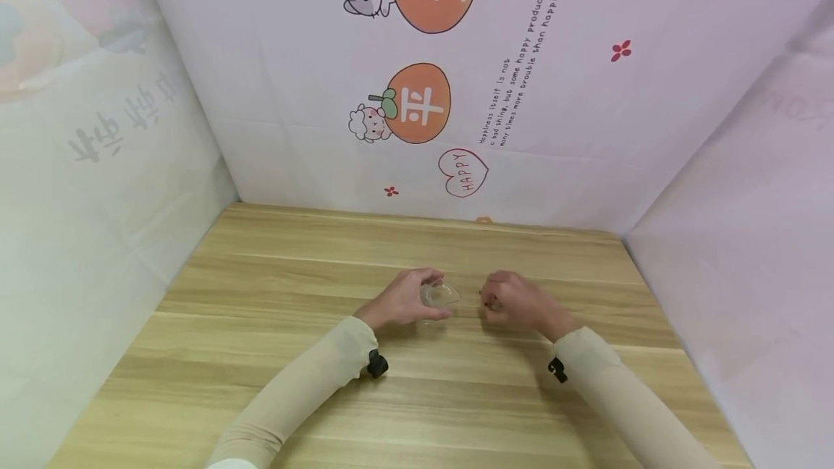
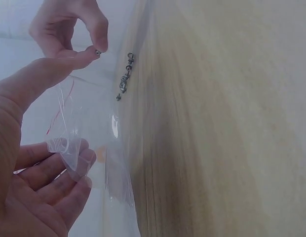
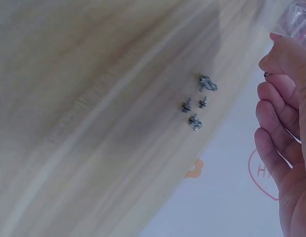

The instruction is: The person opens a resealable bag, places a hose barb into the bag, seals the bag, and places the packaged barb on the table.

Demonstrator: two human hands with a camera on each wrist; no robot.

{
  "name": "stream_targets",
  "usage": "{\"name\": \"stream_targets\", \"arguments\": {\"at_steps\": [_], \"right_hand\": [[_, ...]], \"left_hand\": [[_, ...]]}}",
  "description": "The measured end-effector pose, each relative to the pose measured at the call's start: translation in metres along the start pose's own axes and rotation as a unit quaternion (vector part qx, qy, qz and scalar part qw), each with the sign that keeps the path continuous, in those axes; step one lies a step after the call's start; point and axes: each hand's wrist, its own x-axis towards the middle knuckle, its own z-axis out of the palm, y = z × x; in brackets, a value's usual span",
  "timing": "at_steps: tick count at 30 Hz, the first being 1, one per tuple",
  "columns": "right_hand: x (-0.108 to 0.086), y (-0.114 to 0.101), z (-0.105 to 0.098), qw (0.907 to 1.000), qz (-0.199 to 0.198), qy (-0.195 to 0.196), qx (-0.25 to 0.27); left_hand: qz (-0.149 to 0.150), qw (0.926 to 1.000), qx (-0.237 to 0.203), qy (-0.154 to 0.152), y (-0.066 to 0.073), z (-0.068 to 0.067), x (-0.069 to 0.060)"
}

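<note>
My left hand [image 1: 407, 300] holds a clear plastic bag [image 1: 441, 295] between thumb and curled fingers; in the left wrist view the bag [image 2: 69, 148] hangs over the fingertips, with a red line along its edge. To its right, my right hand [image 1: 511, 302] pinches a tiny dark metal piece [image 2: 97, 52] between thumb and index finger. Several small metal screws [image 2: 124, 79] lie on the wooden table close to both hands. From the right wrist, these screws [image 3: 195, 122] show as small separate clusters beside my right hand [image 3: 286, 108].
The wooden table [image 1: 417, 411] meets a white printed sheet [image 1: 293, 93] at its back edge, and similar sheets stand at the left and right. Each sleeve carries a small dark device at the wrist.
</note>
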Motion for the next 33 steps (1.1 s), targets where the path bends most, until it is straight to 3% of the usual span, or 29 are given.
{"name": "stream_targets", "arguments": {"at_steps": [5, 15, 33], "right_hand": [[0.005, 0.0, -0.008, 0.9995, -0.026, 0.014, -0.014], [0.019, -0.004, -0.027, 0.9994, -0.026, 0.002, -0.025], [0.063, -0.028, -0.045, 0.9967, -0.065, -0.02, -0.045]], "left_hand": [[-0.004, 1.0, 0.0, -0.002, 0.0, 0.0, 0.0], [-0.001, 1.0, -0.004, 0.003, -0.001, 0.002, 0.002], [0.003, 1.0, 0.0, -0.001, -0.001, 0.006, 0.005]]}}
